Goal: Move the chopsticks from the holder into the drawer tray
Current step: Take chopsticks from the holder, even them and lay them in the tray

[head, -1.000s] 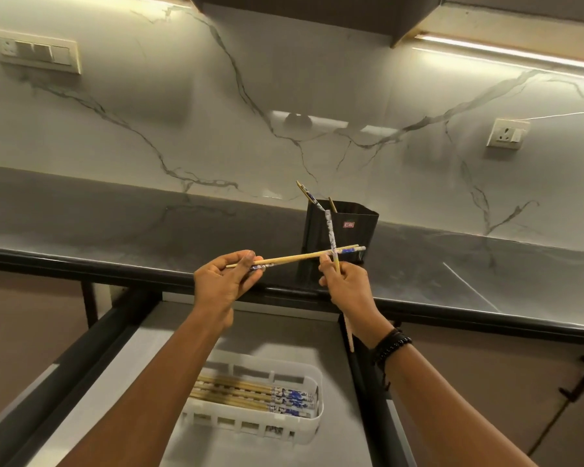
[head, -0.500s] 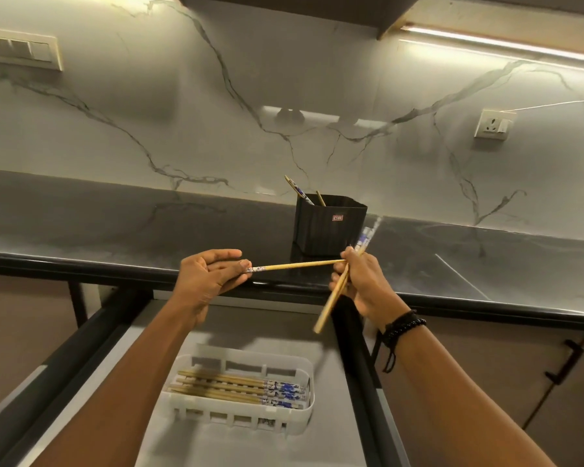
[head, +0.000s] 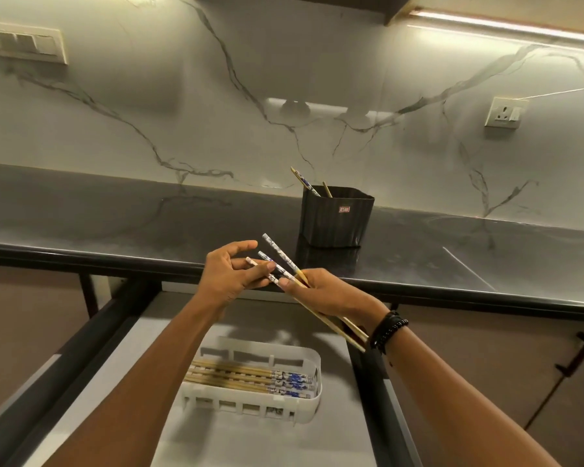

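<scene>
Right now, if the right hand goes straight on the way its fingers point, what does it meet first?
The left hand: the right hand points up-left, and its chopsticks already reach the left fingers. Depth looks matched, though one view cannot confirm it.

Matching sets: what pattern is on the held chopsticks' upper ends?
White with blue print on the held chopsticks; head view.
</scene>
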The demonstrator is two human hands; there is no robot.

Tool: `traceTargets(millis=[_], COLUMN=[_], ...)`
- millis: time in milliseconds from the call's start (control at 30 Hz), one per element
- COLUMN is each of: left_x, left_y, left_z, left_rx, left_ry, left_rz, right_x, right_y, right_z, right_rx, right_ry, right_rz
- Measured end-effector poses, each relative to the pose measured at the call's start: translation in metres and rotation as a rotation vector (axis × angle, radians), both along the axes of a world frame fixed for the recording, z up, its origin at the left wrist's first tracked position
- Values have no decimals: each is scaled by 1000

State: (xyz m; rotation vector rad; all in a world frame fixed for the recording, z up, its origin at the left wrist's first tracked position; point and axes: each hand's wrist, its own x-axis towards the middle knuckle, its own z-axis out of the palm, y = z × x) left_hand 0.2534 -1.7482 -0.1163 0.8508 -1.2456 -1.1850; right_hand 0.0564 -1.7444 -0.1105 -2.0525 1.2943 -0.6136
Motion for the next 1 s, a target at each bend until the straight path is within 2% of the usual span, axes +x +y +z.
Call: traceTargets(millis=[300, 467, 533, 600, 667, 767, 867, 1000], left_x=[-3, -9, -10, -11, -13, -21, -26, -25], left_y=[-3, -3, -3, -2, 0, 4, 5, 5], left_z=[-6, -5, -6, -5, -6, -10, -11, -10], left_rx=[-129, -246, -237, -119, 18, 39, 15, -20], left_ry=[-42, -179, -226, -124, -55, -118, -74, -21], left_rz=[105, 326, 393, 277, 54, -157, -144, -111], right_x=[-1, 1, 0, 0, 1, 4, 6, 5], right_y=[5, 10, 11, 12, 14, 18, 19, 20], right_z=[-10, -5, -5, -4, -4, -4, -5, -6], right_rx=[3, 72, 110, 202, 297, 422, 509, 547], right_ry=[50, -116, -216, -342, -441, -507, -554, -520], right_rz=[37, -7, -22, -14, 29, 98, 129, 153])
